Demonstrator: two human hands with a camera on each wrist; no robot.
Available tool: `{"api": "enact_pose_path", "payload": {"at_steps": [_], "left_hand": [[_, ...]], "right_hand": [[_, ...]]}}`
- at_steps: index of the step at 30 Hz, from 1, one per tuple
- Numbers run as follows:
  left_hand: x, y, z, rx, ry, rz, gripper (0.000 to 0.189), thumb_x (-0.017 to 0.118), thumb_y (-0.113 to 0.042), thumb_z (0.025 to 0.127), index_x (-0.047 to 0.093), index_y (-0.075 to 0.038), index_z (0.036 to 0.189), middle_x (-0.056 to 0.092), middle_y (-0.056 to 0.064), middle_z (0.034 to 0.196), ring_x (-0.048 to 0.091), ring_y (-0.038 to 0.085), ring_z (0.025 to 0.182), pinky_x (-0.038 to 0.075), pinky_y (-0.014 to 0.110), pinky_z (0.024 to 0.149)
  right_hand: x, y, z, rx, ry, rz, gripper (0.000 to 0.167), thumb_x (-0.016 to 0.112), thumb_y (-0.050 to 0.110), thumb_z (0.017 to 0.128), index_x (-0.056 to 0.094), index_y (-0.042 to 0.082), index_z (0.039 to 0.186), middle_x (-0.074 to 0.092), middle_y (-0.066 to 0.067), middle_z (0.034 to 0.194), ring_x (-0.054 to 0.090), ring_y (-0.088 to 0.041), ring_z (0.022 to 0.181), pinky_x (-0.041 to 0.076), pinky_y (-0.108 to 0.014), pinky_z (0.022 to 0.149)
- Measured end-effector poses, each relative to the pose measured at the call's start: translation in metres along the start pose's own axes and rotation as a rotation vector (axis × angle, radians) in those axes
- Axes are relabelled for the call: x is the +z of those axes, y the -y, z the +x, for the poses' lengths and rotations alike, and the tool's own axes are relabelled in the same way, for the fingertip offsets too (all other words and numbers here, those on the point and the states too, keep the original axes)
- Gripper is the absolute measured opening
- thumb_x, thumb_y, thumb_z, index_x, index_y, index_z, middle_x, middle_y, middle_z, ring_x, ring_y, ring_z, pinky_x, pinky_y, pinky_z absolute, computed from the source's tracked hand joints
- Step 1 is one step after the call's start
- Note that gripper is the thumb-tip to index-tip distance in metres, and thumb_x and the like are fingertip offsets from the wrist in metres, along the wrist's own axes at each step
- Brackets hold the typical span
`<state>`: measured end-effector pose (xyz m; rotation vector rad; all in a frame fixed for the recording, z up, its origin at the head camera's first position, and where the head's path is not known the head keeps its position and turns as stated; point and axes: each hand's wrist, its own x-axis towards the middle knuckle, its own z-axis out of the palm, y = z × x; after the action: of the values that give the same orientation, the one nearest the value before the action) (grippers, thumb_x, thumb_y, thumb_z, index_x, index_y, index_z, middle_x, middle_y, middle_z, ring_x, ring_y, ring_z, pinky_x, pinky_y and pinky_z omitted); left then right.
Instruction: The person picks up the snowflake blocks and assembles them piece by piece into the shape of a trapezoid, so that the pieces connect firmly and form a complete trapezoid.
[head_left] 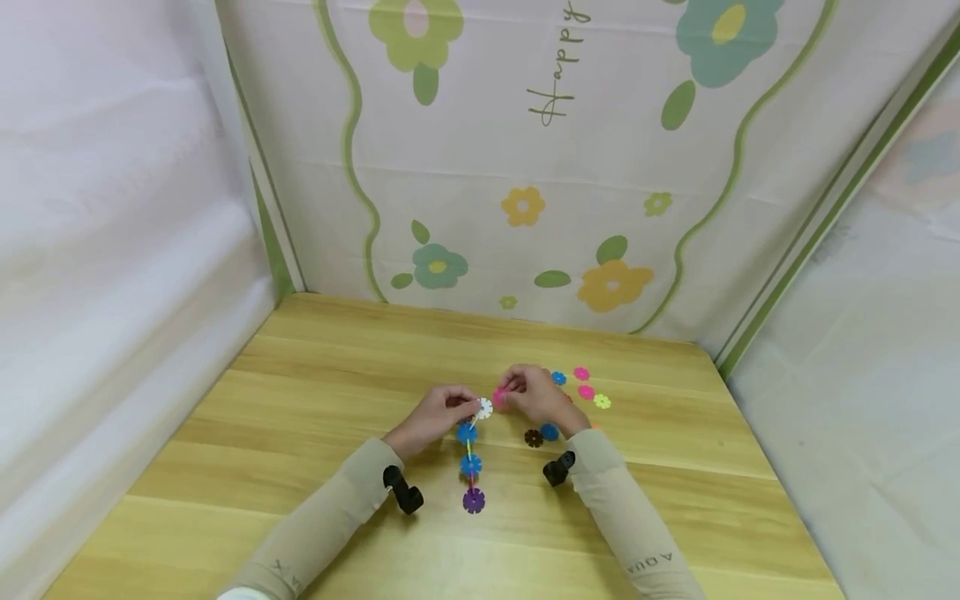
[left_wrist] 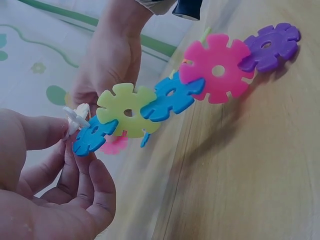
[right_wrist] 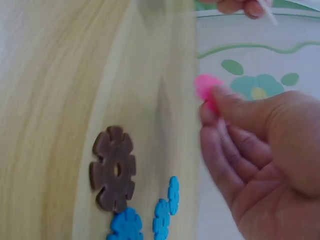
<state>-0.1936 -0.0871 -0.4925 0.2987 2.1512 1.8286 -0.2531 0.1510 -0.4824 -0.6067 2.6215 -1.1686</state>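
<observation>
My left hand [head_left: 433, 419] pinches a chain of interlocking flower-shaped plastic discs at its white disc [head_left: 486, 408]. From there the chain runs toward me through a blue disc [left_wrist: 93, 137], a yellow-green disc [left_wrist: 112, 110], another blue disc [left_wrist: 171, 100] and a pink disc [left_wrist: 216, 60] to a purple disc [head_left: 473, 501] at the near end. My right hand [head_left: 538, 395] pinches a loose pink disc [right_wrist: 207, 86] between thumb and fingertips, close to the right of the white one. Fingers partly cover both the white disc and the loose pink one.
Loose discs lie on the wooden table [head_left: 300, 400] around and beyond my right hand: a brown disc [head_left: 533, 438], blue ones, pink ones [head_left: 581, 373] and a yellow-green one [head_left: 602, 402]. A flower-printed curtain [head_left: 465, 150] stands behind the table's far edge.
</observation>
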Motion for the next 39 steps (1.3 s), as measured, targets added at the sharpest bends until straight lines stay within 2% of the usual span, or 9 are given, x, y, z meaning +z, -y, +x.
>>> {"api": "enact_pose_path", "payload": {"at_steps": [6,12,21,26,30,32,34,39], "left_hand": [[0.001,0.001,0.002,0.010,0.014,0.004,0.023,0.064,-0.025,0.108,0.072,-0.005,0.114,0.069,0.006,0.103,0.061,0.015,0.089,0.053,0.026,0.079],[0.001,0.001,0.002,0.032,0.021,-0.003,0.025,0.063,-0.024,0.108,0.071,-0.001,0.115,0.068,0.008,0.103,0.059,0.016,0.089,0.052,0.026,0.078],[0.000,-0.001,0.002,0.027,0.036,-0.012,0.024,0.062,-0.024,0.109,0.072,-0.002,0.115,0.068,0.006,0.101,0.059,0.018,0.089,0.052,0.028,0.079],[-0.001,-0.003,0.003,0.011,0.046,-0.005,0.023,0.062,-0.025,0.108,0.073,-0.005,0.114,0.068,0.005,0.100,0.059,0.018,0.088,0.052,0.028,0.078],[0.000,-0.005,0.004,0.005,0.035,0.009,0.022,0.063,-0.024,0.108,0.073,-0.005,0.114,0.069,0.006,0.100,0.059,0.015,0.085,0.052,0.026,0.075],[0.003,-0.007,0.004,0.010,0.010,0.020,0.021,0.064,-0.021,0.108,0.074,-0.004,0.113,0.070,0.007,0.098,0.060,0.015,0.083,0.052,0.026,0.072],[0.006,-0.008,0.004,0.000,-0.026,0.030,0.018,0.065,-0.018,0.107,0.074,-0.003,0.110,0.071,0.008,0.097,0.060,0.015,0.081,0.052,0.026,0.070],[0.014,-0.012,0.007,-0.058,-0.106,0.031,0.011,0.067,-0.010,0.102,0.074,-0.003,0.100,0.070,0.008,0.095,0.058,0.016,0.080,0.050,0.027,0.069]], "right_hand": [[-0.004,0.004,-0.006,-0.070,-0.018,0.219,0.007,0.071,0.012,0.102,0.072,0.009,0.108,0.075,-0.009,0.102,0.072,-0.039,0.097,0.061,-0.054,0.085],[-0.005,0.005,-0.009,-0.128,-0.011,0.343,0.010,0.070,0.013,0.103,0.071,0.008,0.110,0.075,-0.010,0.102,0.070,-0.052,0.102,0.057,-0.064,0.091],[-0.002,0.001,-0.009,-0.175,0.026,0.377,0.006,0.068,0.014,0.103,0.071,0.010,0.107,0.077,-0.012,0.102,0.070,-0.054,0.101,0.057,-0.064,0.087],[-0.004,0.003,-0.010,-0.210,0.041,0.357,0.007,0.068,0.014,0.103,0.073,0.011,0.107,0.076,-0.012,0.102,0.069,-0.054,0.100,0.057,-0.064,0.086],[-0.004,0.006,-0.010,-0.245,0.031,0.327,0.007,0.068,0.012,0.103,0.074,0.011,0.106,0.076,-0.010,0.101,0.069,-0.054,0.099,0.058,-0.062,0.086],[-0.004,0.008,-0.010,-0.268,0.018,0.320,0.007,0.068,0.010,0.102,0.075,0.009,0.104,0.076,-0.010,0.100,0.070,-0.051,0.098,0.059,-0.061,0.086],[-0.003,0.011,-0.011,-0.293,-0.001,0.303,0.007,0.069,0.008,0.101,0.076,0.009,0.102,0.076,-0.009,0.099,0.073,-0.043,0.095,0.061,-0.058,0.086],[-0.001,0.017,-0.014,-0.356,-0.059,0.190,0.008,0.073,0.009,0.098,0.078,0.015,0.097,0.077,-0.002,0.094,0.074,-0.016,0.089,0.064,-0.038,0.083]]}}
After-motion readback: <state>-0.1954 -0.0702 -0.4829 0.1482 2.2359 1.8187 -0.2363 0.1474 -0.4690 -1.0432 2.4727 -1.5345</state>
